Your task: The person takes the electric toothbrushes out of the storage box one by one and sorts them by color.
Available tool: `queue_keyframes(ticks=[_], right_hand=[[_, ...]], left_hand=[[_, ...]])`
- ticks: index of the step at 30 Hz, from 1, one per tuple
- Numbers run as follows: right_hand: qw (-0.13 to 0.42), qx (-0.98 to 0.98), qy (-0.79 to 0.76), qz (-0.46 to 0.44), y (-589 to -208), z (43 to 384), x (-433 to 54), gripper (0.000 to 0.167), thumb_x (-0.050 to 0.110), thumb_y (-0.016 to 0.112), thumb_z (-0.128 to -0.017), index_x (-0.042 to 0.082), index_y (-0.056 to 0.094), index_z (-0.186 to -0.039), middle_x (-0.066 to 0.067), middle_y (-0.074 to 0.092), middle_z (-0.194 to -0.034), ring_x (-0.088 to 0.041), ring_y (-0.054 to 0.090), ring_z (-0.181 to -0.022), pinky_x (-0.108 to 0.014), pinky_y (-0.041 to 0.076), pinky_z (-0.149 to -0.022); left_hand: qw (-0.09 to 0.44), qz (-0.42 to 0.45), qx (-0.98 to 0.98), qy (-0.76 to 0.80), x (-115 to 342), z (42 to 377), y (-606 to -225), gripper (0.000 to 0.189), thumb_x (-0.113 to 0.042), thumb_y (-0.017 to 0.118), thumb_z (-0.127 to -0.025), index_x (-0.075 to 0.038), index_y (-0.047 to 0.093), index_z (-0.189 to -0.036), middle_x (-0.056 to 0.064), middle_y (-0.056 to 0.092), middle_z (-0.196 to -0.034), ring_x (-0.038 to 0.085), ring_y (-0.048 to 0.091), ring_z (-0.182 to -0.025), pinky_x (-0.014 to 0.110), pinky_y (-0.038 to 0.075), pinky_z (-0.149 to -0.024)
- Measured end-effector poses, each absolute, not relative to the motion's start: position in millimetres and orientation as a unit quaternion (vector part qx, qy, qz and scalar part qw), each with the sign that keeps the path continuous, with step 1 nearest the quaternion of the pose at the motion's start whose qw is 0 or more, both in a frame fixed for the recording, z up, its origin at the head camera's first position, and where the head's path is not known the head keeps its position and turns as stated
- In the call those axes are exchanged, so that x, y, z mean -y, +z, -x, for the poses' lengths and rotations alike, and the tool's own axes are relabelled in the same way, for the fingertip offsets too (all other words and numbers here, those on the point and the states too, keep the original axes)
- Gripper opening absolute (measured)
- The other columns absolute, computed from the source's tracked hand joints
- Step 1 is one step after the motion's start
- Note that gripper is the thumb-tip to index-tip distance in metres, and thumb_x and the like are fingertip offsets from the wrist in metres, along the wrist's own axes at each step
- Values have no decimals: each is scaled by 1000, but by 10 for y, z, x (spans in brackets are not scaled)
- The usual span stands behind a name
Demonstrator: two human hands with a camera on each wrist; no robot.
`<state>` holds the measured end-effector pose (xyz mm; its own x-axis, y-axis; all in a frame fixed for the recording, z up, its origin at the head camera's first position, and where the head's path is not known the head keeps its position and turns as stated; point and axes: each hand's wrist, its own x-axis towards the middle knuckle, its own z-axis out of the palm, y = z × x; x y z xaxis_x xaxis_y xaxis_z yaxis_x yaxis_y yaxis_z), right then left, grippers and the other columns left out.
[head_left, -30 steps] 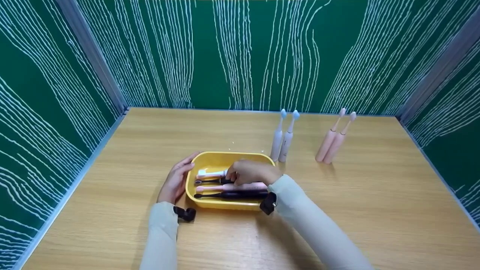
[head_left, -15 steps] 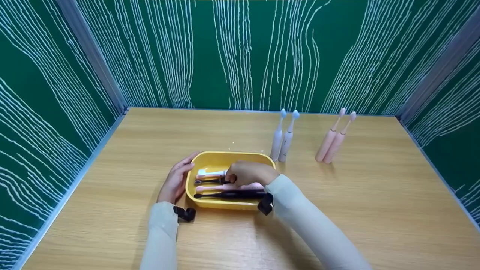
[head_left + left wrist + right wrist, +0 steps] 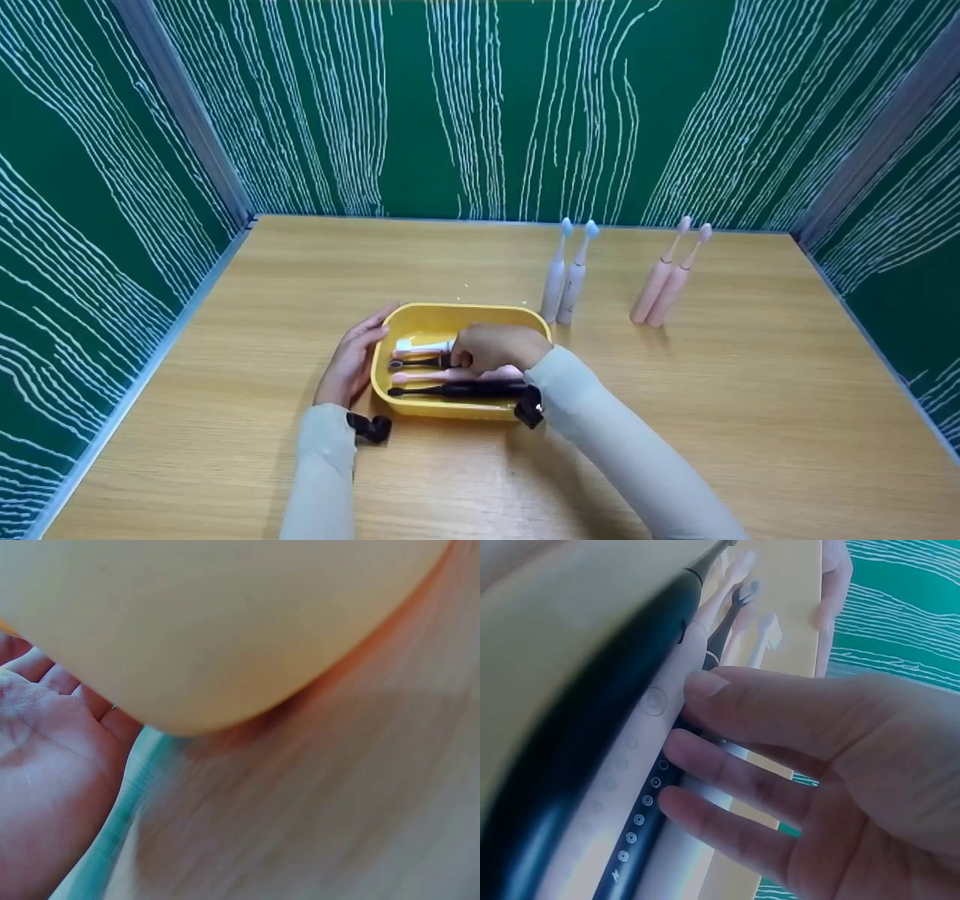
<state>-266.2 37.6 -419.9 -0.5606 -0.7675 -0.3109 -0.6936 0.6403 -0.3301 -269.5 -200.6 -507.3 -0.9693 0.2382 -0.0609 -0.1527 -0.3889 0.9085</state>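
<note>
A yellow plastic bin holds several electric toothbrushes lying side by side. My left hand grips the bin's left end, fingers along the outer wall, thumb at the rim; its palm shows in the left wrist view. Inside the bin, my right hand pinches a black electric toothbrush by its handle. Next to that toothbrush lies a pink one, with another black one nearest the front wall. On the far side is a white-headed toothbrush, its handle mostly hidden by my right hand.
Two white toothbrushes with blue heads stand upright just behind the bin's right corner. Farther right, two pink toothbrushes stand together. Green walls with white wavy lines enclose the wooden table at the back and sides.
My right hand and forearm have shifted slightly left and toward me within the bin. The left hand, the bin and the standing toothbrushes look unmoved.
</note>
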Motion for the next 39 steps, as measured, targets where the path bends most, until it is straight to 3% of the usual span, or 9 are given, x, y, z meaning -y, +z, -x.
queue_keyframes(ticks=[5,16,21,25,33,39], right_hand=[[232,-895,-68,374,-4179,2641,-341,19,1,65,-87,9,74,-101,-1,64,-90,-11,46,-76,-23,44,-69],[229,-897,-35,377,-4190,2642,-273,23,1,64,-88,13,76,-104,-2,69,-106,-10,48,-82,-24,49,-79],[228,-902,-38,366,-4212,2613,-249,17,14,65,-91,16,77,-102,0,68,-105,-10,47,-80,-19,41,-67],[221,-900,-40,374,-4245,2596,-232,16,23,65,-92,13,77,-97,1,63,-93,-11,46,-76,-19,37,-63],[212,-903,-49,371,-4254,2583,-228,16,6,67,-87,12,78,-97,2,59,-85,-12,43,-73,-19,34,-60],[199,-898,-39,391,-4256,2574,-235,11,9,67,-88,10,77,-88,4,51,-76,-11,41,-68,-18,30,-54]], left_hand=[[115,-39,-533,837,2003,2689,-5081,51,-1,35,-99,1,28,-149,12,26,-158,24,28,-143,29,30,-115],[124,-41,-532,837,2003,2693,-5076,53,-2,35,-98,1,27,-150,12,25,-158,24,29,-141,30,30,-115],[121,-43,-534,836,2002,2686,-5075,52,-2,35,-98,2,27,-150,13,24,-158,25,27,-142,33,26,-118],[116,-39,-535,836,1999,2689,-5072,52,-1,35,-98,3,27,-149,14,25,-158,25,27,-142,34,26,-118],[111,-34,-540,833,2004,2697,-5085,51,-1,35,-98,2,30,-149,12,27,-157,23,31,-140,30,30,-115],[108,-37,-541,833,2005,2695,-5096,51,0,34,-98,2,29,-149,13,27,-157,20,35,-137,24,38,-109]])
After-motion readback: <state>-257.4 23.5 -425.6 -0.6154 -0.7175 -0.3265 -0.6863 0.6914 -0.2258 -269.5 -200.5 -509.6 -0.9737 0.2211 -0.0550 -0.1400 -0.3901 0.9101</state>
